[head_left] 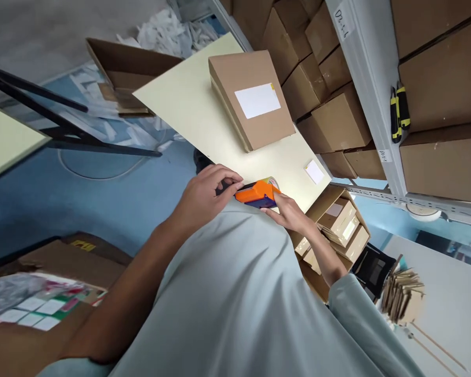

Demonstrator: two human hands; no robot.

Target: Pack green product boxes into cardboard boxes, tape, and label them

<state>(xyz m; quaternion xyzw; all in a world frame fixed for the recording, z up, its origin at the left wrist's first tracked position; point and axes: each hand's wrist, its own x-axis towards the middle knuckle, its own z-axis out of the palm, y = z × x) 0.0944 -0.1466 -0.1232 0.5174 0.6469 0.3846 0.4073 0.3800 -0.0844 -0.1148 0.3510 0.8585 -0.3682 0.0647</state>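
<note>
An orange and dark blue tape dispenser sits at the near edge of a pale yellow table, close to my body. My left hand curls its fingers around the dispenser's dark handle end. My right hand grips the other end from below, fingers closed on it. A roll of tape shows just behind the orange body. Farther back on the table lies a flat brown cardboard box with a white label on top. A small white slip lies near the table's right edge.
Shelving on the right holds stacked cardboard boxes, with a yellow-black tool hanging on its upright. An open carton of small boxes stands below the table. An open box and paper scraps lie on the blue floor beyond. A carton with labels sits lower left.
</note>
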